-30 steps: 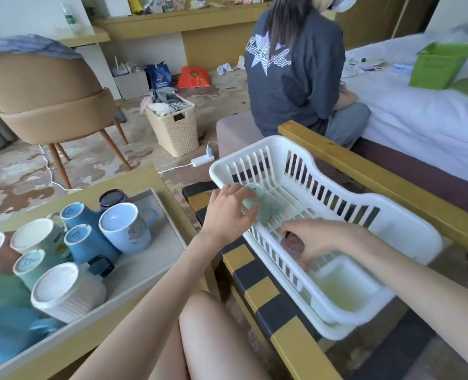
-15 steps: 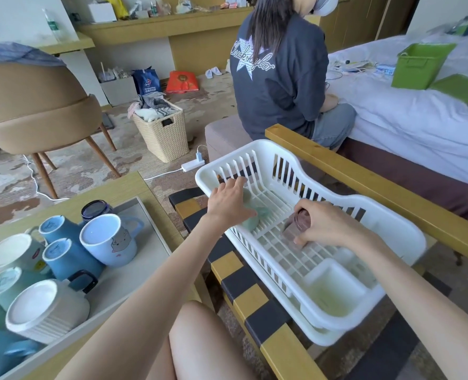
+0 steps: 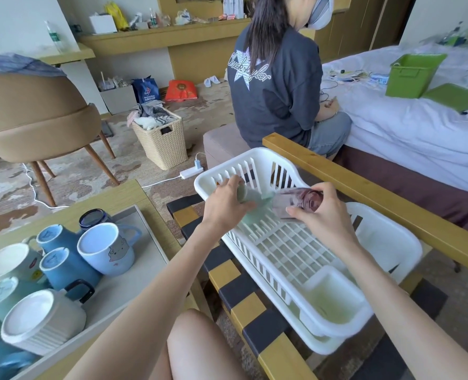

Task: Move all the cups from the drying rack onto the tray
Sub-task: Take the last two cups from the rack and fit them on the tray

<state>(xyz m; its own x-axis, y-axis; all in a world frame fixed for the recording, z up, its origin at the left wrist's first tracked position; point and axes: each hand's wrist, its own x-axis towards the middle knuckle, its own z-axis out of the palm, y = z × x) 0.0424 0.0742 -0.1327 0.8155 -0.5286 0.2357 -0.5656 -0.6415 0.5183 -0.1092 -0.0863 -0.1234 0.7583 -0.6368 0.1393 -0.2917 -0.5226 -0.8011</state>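
A white plastic drying rack (image 3: 287, 250) rests on a black-and-yellow checked bench. My left hand (image 3: 224, 204) grips a pale green cup (image 3: 250, 197) at the rack's far end, and the cup looks slightly raised. My right hand (image 3: 323, 215) holds a purple patterned cup (image 3: 298, 201) on its side above the rack floor. The grey tray (image 3: 126, 289) on the wooden table at the left carries several upturned cups, among them a light blue mug (image 3: 105, 253) and a white ribbed mug (image 3: 41, 322).
A person in a dark shirt (image 3: 276, 86) sits on an ottoman just beyond the rack. A wooden rail (image 3: 378, 198) runs along the rack's right side, with a bed behind it. A wicker basket (image 3: 161, 138) and a tan chair (image 3: 32, 116) stand on the floor to the left.
My right hand has closed on the purple cup and raised it off the rack floor. My left hand has wrapped around the green cup. The camera has tilted up slightly.
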